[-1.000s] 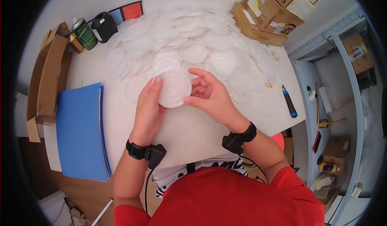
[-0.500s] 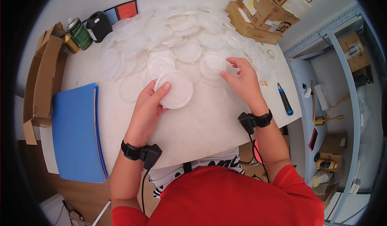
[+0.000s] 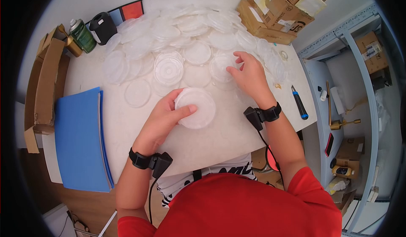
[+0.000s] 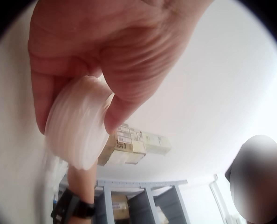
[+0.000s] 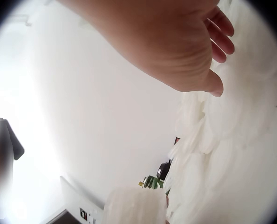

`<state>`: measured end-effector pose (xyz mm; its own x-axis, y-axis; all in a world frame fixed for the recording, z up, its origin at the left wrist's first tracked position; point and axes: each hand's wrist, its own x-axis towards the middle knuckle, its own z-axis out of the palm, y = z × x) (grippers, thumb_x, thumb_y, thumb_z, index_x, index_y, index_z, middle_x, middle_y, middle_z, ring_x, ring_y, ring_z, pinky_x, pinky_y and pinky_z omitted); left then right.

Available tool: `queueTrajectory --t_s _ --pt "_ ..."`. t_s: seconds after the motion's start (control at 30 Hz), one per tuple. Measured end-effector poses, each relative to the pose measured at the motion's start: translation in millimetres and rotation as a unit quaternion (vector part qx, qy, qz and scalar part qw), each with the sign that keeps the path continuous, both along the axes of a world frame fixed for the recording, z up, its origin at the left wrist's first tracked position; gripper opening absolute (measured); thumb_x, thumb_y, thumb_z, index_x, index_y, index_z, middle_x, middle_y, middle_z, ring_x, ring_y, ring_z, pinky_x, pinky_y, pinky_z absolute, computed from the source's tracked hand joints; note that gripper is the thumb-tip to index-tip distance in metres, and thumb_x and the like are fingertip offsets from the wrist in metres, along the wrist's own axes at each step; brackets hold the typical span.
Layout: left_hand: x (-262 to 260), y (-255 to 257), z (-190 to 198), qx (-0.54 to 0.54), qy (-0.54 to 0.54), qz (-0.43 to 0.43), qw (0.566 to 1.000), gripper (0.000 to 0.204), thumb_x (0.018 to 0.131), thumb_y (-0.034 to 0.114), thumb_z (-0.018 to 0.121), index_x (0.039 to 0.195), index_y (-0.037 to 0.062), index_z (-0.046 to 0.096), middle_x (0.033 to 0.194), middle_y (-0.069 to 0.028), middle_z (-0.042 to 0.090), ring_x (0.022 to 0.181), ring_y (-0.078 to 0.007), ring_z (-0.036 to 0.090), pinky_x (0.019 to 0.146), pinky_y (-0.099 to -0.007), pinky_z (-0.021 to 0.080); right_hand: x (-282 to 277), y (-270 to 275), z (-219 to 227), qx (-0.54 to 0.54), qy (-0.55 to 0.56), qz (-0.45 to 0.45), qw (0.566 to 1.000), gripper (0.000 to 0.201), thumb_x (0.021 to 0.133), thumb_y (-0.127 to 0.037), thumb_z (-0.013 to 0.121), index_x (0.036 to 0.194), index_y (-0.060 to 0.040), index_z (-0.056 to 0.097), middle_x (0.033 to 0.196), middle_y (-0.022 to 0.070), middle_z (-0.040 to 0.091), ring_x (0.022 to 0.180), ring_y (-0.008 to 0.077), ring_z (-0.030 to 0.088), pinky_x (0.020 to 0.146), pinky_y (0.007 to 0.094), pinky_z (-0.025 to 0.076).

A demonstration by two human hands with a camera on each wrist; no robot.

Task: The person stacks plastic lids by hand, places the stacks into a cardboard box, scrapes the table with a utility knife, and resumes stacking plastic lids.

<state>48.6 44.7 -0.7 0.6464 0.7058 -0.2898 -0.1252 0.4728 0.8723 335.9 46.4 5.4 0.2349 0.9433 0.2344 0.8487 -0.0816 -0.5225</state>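
My left hand point(image 3: 165, 115) grips a stack of round translucent plastic lids point(image 3: 199, 108), thumb on the top face and fingers beneath. In the left wrist view the lid stack point(image 4: 78, 126) shows several layered rims, pinched between thumb and fingers. My right hand point(image 3: 255, 78) hovers at the right of the lid heap, thumb and fingers apart and loosely bent, with nothing between them. Right by its fingertips lies a single clear lid point(image 3: 220, 69). The right wrist view shows the right hand point(image 5: 185, 51) beside the heaped lids point(image 5: 213, 135).
A large heap of lids point(image 3: 173, 32) spreads along the back of the white table point(image 3: 211, 140). Blue folders point(image 3: 80, 140) and a cardboard box point(image 3: 48, 85) sit at left. A utility knife point(image 3: 300, 104) lies at right, near shelving point(image 3: 359, 76). Parcel boxes point(image 3: 279, 15) stand behind.
My right hand has left the lid stack and moved right and away to the heap's edge. The left hand has brought the stack nearer to my body and slightly right.
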Motion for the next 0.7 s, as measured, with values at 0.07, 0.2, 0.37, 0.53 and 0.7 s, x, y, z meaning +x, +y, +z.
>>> queueTrajectory --t_s 0.07,0.2,0.37,0.53,0.7 --pt "0 1 1 -0.007 -0.010 0.016 1.000 0.059 0.094 0.016 0.074 0.145 -0.0023 0.050 0.128 -0.0083 0.067 0.114 -0.0150 0.065 0.096 -0.0299 0.053 1 7 -1 0.002 -0.005 -0.004 1.000 0.046 0.082 -0.014 0.079 0.124 -0.0002 0.067 0.102 0.0140 0.070 0.089 0.0285 0.066 0.082 0.0390 0.054" --pt "0 1 4 -0.014 -0.020 0.056 0.998 0.060 0.095 0.017 0.073 0.147 -0.0022 0.049 0.129 -0.0088 0.066 0.115 -0.0155 0.066 0.095 -0.0310 0.054 0 13 1 -0.013 0.048 -0.021 0.999 0.041 0.081 -0.009 0.078 0.121 0.0002 0.069 0.091 0.0145 0.073 0.087 0.0325 0.070 0.080 0.0414 0.055" --pt "0 2 -1 -0.009 -0.015 0.052 0.999 0.060 0.095 0.017 0.073 0.147 -0.0026 0.049 0.130 -0.0086 0.066 0.114 -0.0158 0.066 0.095 -0.0311 0.055 5 16 0 -0.015 0.078 -0.025 0.997 0.039 0.082 -0.008 0.077 0.120 0.0003 0.070 0.088 0.0116 0.073 0.083 0.0263 0.069 0.077 0.0371 0.055" --pt "0 3 2 -0.001 -0.004 0.046 0.999 0.058 0.095 0.016 0.073 0.145 -0.0029 0.050 0.129 -0.0088 0.067 0.114 -0.0155 0.066 0.095 -0.0302 0.054 22 5 5 -0.020 0.186 -0.006 0.982 0.037 0.085 -0.006 0.076 0.121 0.0016 0.069 0.085 0.0025 0.069 0.082 0.0113 0.065 0.073 0.0271 0.053" --pt "2 -1 4 0.006 -0.008 0.048 0.999 0.055 0.096 0.016 0.071 0.143 -0.0033 0.052 0.128 -0.0091 0.067 0.114 -0.0144 0.066 0.097 -0.0288 0.053 64 -61 27 -0.055 0.365 -0.009 0.929 0.037 0.087 -0.007 0.077 0.122 0.0034 0.070 0.094 0.0028 0.069 0.082 0.0108 0.064 0.072 0.0272 0.053"
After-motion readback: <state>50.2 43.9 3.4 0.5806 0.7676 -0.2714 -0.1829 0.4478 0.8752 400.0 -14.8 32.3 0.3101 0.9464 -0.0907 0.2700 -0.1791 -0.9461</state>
